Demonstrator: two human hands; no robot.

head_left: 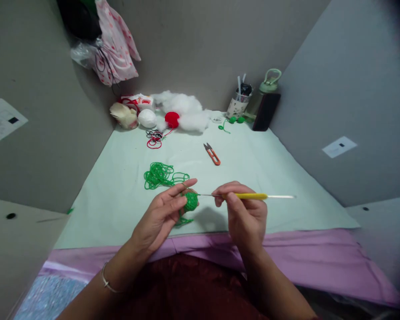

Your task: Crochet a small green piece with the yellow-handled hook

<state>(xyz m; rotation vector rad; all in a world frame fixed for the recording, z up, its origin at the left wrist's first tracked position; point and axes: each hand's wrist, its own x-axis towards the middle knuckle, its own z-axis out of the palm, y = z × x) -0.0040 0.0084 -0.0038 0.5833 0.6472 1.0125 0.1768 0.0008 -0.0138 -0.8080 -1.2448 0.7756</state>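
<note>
Between the thumb and fingers of my left hand is a small round piece of green crochet. A strand of green yarn runs over my raised left index finger, and a bit of yarn hangs below the piece. My right hand is closed around the yellow handle of a crochet hook. The hook's thin metal shaft points left and its tip meets the edge of the green piece; whether it is inside a stitch I cannot tell. A loose heap of green yarn lies just beyond my left hand.
Orange-handled thread snips lie mid-table. Along the back are white stuffing, a red ball, a white ball, small green pieces, a pen cup, a green bottle and a dark phone. Grey partitions enclose both sides.
</note>
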